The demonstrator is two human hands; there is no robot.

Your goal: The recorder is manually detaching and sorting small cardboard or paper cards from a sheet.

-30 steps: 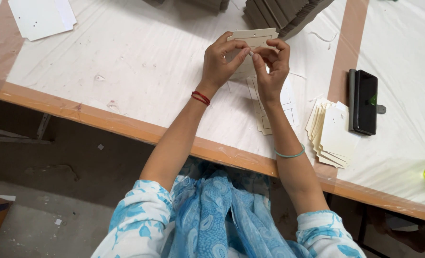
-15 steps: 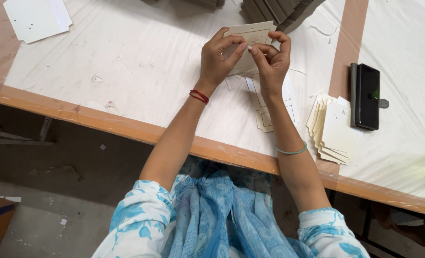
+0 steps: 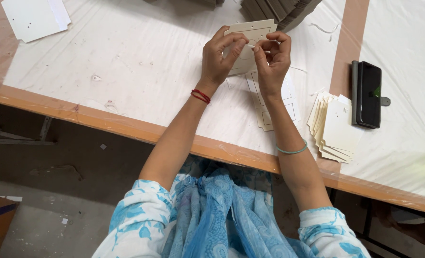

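Cream card tag (image 3: 249, 36) held raised above white counter (image 3: 126, 81), near its far edge. Left hand (image 3: 218, 59) fingers clenched on tag; right hand (image 3: 271, 64) fingers pinching thin white string (image 3: 251, 46) at tag face. Stack of tags (image 3: 334, 126) right.

1. The left hand (image 3: 219, 59) and the right hand (image 3: 272, 59) held a cream card tag (image 3: 250, 36) just above the white-covered table (image 3: 141, 71), fingertips pinched together at its middle.
2. More printed tags (image 3: 289, 102) lay flat beneath the right wrist.
3. A fanned stack of cream tags (image 3: 337, 129) sat to the right, beside a black phone (image 3: 368, 93).
4. A white card (image 3: 33, 16) lay at the far left.
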